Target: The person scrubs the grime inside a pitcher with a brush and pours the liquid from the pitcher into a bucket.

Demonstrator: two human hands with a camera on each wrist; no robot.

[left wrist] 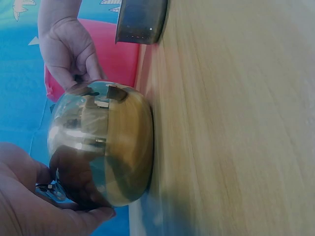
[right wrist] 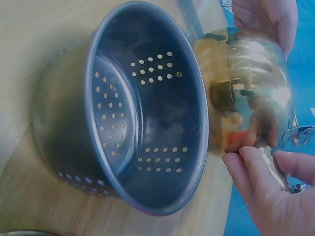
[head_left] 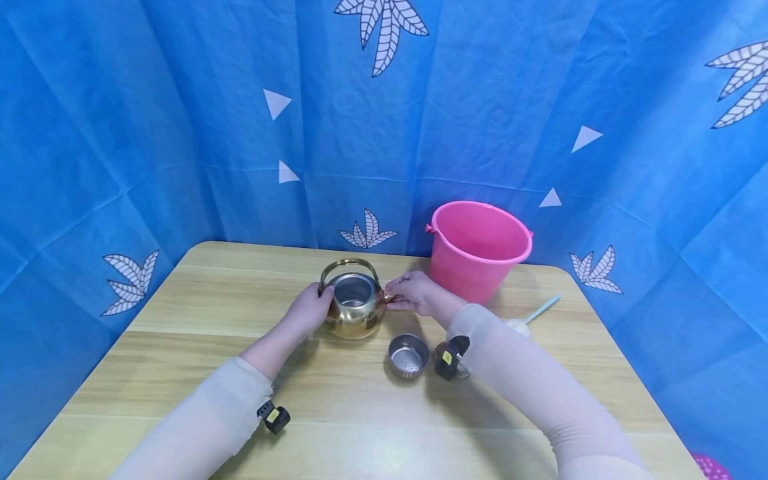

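Note:
A shiny gold teapot (head_left: 354, 325) with a hoop handle (head_left: 351, 262) and an uncovered top opening stands upright at the middle of the table, between both hands. My left hand (head_left: 309, 310) grips its left side by the handle's base, thumb near the rim. On the other side my right hand (head_left: 414, 293) pinches the short spout (right wrist: 270, 167) between thumb and fingers. A metal strainer basket (right wrist: 172, 108) with rows of small holes sits on the table in front of the teapot, its mouth facing up.
A pink bucket (head_left: 456, 273) stands at the back right, behind my right hand. Beside the strainer, a round thing (head_left: 463, 371) is mostly covered by the wrist camera. A pale blue stick (head_left: 543, 308) with a white end lies partly behind my right forearm. Blue curtains (head_left: 240, 133) surround the table.

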